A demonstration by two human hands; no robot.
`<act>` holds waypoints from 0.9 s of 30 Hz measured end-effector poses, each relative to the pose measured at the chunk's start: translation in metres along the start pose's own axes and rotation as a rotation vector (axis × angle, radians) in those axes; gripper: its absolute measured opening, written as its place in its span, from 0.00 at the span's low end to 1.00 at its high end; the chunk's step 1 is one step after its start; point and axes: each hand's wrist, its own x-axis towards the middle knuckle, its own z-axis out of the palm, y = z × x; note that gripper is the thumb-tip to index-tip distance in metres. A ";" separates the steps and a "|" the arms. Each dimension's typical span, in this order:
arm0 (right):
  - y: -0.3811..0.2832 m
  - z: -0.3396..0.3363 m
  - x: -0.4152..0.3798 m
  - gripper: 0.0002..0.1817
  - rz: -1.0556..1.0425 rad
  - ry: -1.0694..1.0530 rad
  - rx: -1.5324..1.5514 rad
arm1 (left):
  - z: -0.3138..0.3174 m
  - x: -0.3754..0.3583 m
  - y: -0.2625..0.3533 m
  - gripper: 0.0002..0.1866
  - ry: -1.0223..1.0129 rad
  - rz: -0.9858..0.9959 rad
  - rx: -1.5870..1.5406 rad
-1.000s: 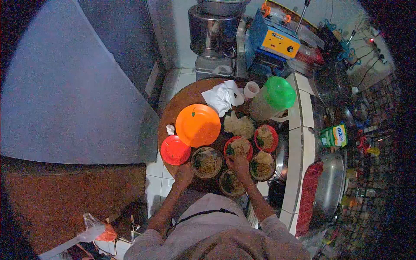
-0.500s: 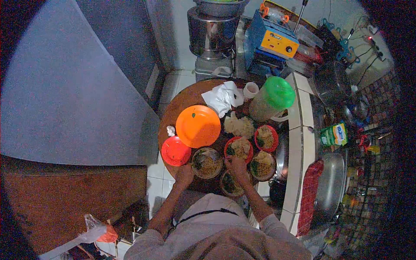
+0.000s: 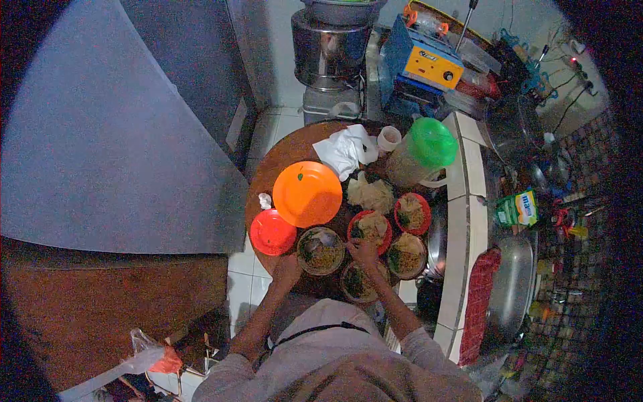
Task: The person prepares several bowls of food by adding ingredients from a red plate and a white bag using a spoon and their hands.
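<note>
A clear bowl (image 3: 309,267) of noodles with dark greens stands near the front of the round wooden table. My left hand (image 3: 288,268) is closed at its left rim, seemingly gripping the edge. On the opposite side, my right hand (image 3: 364,253) has its fingers pinched together by the rim; what they hold is too small to make out. A pale, shiny shape shows among the food in the bowl. Just beyond my right hand sits a red bowl (image 3: 370,228) of noodles with crackers. Partly under my right forearm is another clear bowl (image 3: 358,285).
An orange plate (image 3: 308,194) overlaps a red plate (image 3: 273,232) on the left. Crackers (image 3: 371,193), white paper (image 3: 345,151), a cup (image 3: 388,139) and a green-lidded jug (image 3: 432,144) stand behind. Right are another red bowl (image 3: 412,213), a noodle bowl (image 3: 406,256) and a tiled ledge (image 3: 457,234).
My right hand has shifted slightly left and up toward the clear bowl's rim. The pale shape inside that bowl shows more plainly. My left hand stays at the rim.
</note>
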 end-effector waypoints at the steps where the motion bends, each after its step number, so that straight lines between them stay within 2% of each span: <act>1: 0.002 0.003 0.002 0.19 0.019 -0.008 0.007 | -0.001 0.001 0.001 0.13 0.000 0.000 0.000; 4: -0.005 -0.002 -0.002 0.19 0.003 0.077 0.063 | -0.005 0.003 0.008 0.13 0.057 0.061 -0.100; 7: -0.055 -0.040 -0.021 0.19 0.045 0.012 0.122 | -0.006 0.002 0.009 0.14 0.006 0.008 -0.062; 10: -0.054 -0.039 -0.017 0.20 -0.071 0.061 -0.025 | 0.013 0.006 -0.010 0.14 0.028 0.040 -0.069; 13: -0.053 -0.036 -0.017 0.21 -0.033 0.039 0.074 | 0.027 0.011 -0.021 0.14 0.109 0.046 -0.166; 15: -0.023 -0.014 -0.005 0.21 -0.040 0.055 0.115 | 0.034 0.015 -0.037 0.19 0.134 0.101 -0.125; 17: -0.022 -0.014 -0.006 0.21 -0.047 0.070 0.156 | 0.021 0.008 -0.012 0.16 0.153 0.071 -0.189; 19: -0.054 -0.042 -0.022 0.20 -0.123 0.078 0.178 | -0.012 -0.002 0.021 0.13 0.173 0.041 -0.253; 21: -0.030 -0.029 -0.011 0.19 -0.127 0.094 0.175 | -0.045 -0.010 0.047 0.14 0.207 0.018 -0.094; 23: -0.030 -0.031 -0.012 0.18 -0.131 0.109 0.172 | -0.004 0.004 0.011 0.15 0.142 -0.008 -0.163; 24: -0.048 -0.047 -0.020 0.18 -0.054 0.082 0.103 | 0.011 0.008 -0.001 0.15 0.077 -0.035 -0.231; 25: -0.058 -0.056 -0.024 0.17 0.022 0.055 0.034 | -0.008 0.005 0.017 0.15 0.076 -0.035 -0.231; 27: -0.053 -0.054 -0.026 0.17 -0.011 0.070 0.122 | -0.045 -0.003 0.054 0.15 0.402 0.080 -0.283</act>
